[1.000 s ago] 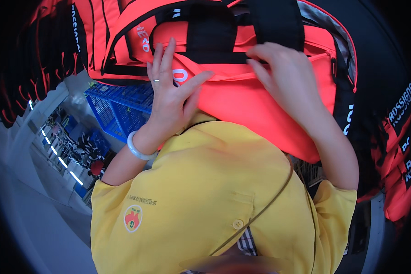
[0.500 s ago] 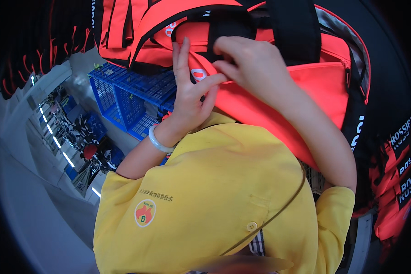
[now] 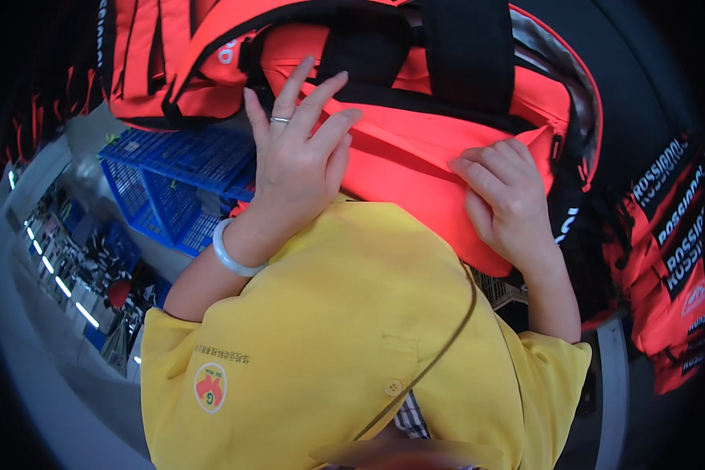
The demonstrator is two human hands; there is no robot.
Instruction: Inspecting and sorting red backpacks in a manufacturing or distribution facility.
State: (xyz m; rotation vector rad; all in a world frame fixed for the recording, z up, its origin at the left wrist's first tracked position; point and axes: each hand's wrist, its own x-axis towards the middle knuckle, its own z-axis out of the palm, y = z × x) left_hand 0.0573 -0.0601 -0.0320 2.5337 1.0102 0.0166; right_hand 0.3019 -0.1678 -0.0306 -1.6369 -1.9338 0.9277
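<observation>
Through the head camera I see the right hand [image 3: 509, 200] now lower and farther right than half a second ago: then it was up by the strap, just beside the left hand's fingertips, and now the two hands are well apart. The left hand [image 3: 299, 157] has spread its fingers wider, while the whole scene has shifted left in my view. The red and black bag [image 3: 407, 180] lies in front of both hands and between them, its red front panel facing the torso in the yellow shirt [image 3: 352, 298]. Its long axis runs left to right, the right end slanting nearer the wearer; the broad black strap [image 3: 470, 63] stands away from the body, beyond the gap between the hands. I see the left hand open, back toward me, fingers fanned out over the panel's left end, with a bracelet [image 3: 227, 251] on the wrist. The right hand's fingers are curled, their tips against the panel and pointing left; I cannot tell whether they pinch the cloth. Both elbows are bent. A blue crate [image 3: 180, 157] sits left of the left hand.
</observation>
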